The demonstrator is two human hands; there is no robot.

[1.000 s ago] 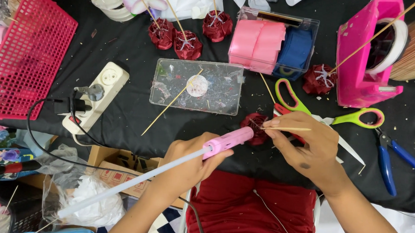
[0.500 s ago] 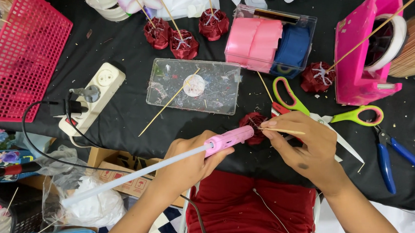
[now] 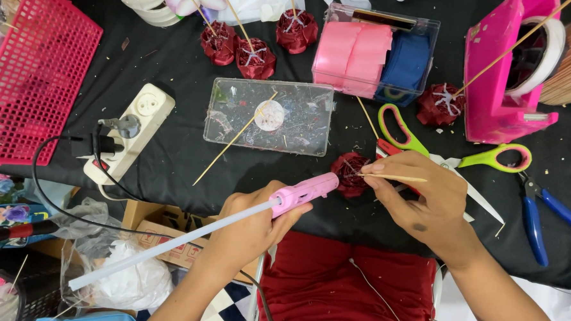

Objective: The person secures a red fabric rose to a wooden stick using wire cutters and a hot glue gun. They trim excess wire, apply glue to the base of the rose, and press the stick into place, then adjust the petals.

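Observation:
My left hand (image 3: 253,223) grips a pink glue gun (image 3: 303,192) with a long white glue stick (image 3: 173,242) trailing from its back. The gun's nozzle touches a dark red ribbon rose (image 3: 349,174) lying on the black table (image 3: 165,56). My right hand (image 3: 422,202) pinches a thin wooden skewer (image 3: 395,177) whose tip goes into that rose.
Green-handled scissors (image 3: 452,156) lie right of the rose, blue pliers (image 3: 548,216) further right. A clear plastic tray (image 3: 271,116), a white power strip (image 3: 130,132), a red basket (image 3: 32,82), a box of pink and blue ribbon (image 3: 374,54), a pink tape dispenser (image 3: 506,74) and more finished roses (image 3: 255,56) surround the spot.
The view has shifted slightly. Both hands stay at the rose, with the gun's nozzle and the skewer pressed a little closer into it.

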